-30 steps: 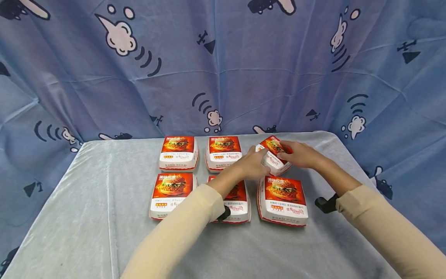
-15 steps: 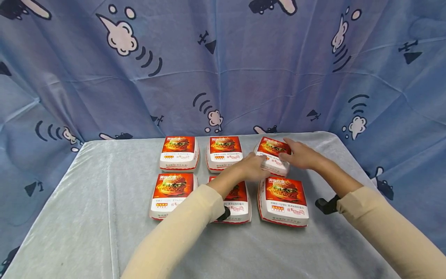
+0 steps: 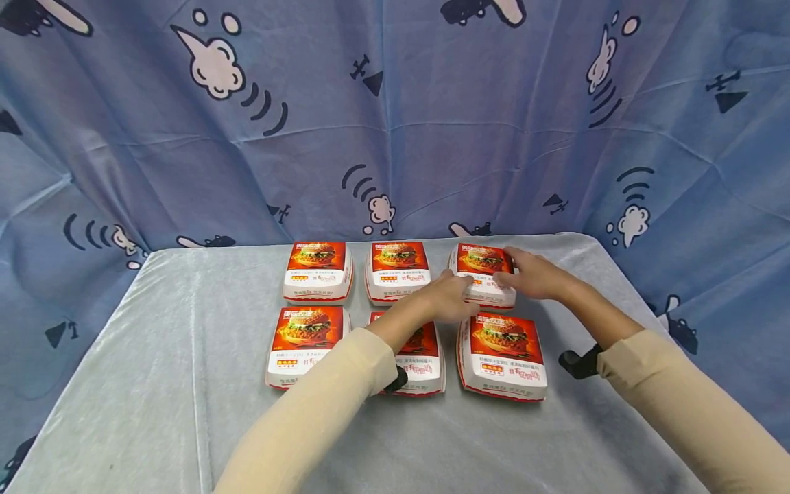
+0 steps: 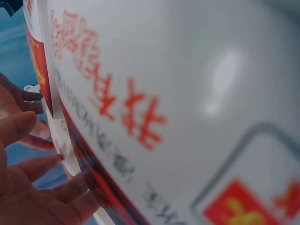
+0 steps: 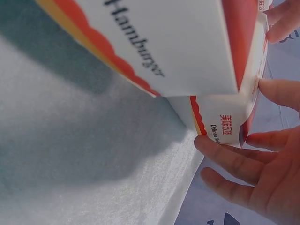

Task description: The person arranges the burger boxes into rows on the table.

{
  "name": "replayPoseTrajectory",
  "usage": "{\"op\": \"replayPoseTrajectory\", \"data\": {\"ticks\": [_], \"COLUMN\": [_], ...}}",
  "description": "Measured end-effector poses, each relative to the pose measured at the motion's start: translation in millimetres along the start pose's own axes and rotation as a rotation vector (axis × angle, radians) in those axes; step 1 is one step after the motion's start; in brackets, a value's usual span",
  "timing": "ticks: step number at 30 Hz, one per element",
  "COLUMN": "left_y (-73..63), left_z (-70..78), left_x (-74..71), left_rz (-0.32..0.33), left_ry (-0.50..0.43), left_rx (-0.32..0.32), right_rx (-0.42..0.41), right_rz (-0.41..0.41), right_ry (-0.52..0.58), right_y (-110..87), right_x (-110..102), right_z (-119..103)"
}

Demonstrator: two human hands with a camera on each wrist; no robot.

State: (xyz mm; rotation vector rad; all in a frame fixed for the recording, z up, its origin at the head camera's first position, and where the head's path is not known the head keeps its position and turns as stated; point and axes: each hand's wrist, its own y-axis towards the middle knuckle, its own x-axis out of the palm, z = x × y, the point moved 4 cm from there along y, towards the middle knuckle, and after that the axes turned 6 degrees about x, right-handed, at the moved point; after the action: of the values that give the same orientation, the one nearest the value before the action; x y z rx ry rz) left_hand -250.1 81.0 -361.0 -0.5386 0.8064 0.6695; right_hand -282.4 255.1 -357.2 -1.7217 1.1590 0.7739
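Both hands are on a burger box [image 3: 485,261] at the back right, printed red and white with a burger picture. My left hand [image 3: 446,295] holds its left front corner, with fingers at the front and left edges. On the other side my right hand [image 3: 535,273] has its thumb over the lid and its fingers along the right side. In the right wrist view, fingertips of the right hand [image 5: 262,154] lie against the box's side wall [image 5: 220,124]. The left hand [image 4: 51,197] reaches past a close box lid [image 4: 187,70] in the left wrist view.
Front right is another burger box [image 3: 503,357], just before the held one. Further boxes stand at back middle [image 3: 396,264], back left [image 3: 316,274] and front left [image 3: 305,343]. My left sleeve partly covers a front middle box [image 3: 426,350]. A patterned blue curtain [image 3: 395,123] hangs behind the table [image 3: 142,384].
The held box was turned at an angle and has been rotated until it sits nearly straight, in line with the other boxes. Both hands have stayed on it and shifted only slightly.
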Motion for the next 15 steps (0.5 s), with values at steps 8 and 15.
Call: {"op": "replayPoseTrajectory", "data": {"ticks": [8,15], "left_y": [-1.5,-0.2], "left_z": [1.2,-0.2], "left_x": [-0.9,0.9], "left_rz": [0.015,-0.009], "left_ry": [-0.007,-0.028], "left_rx": [0.022,0.021], "right_rx": [-0.028,-0.03], "right_rz": [0.0,-0.019], "right_ry": [-0.008,-0.02], "right_y": [-0.3,1.4], "right_x": [-0.3,0.5], "right_z": [-2.6,-1.7]}}
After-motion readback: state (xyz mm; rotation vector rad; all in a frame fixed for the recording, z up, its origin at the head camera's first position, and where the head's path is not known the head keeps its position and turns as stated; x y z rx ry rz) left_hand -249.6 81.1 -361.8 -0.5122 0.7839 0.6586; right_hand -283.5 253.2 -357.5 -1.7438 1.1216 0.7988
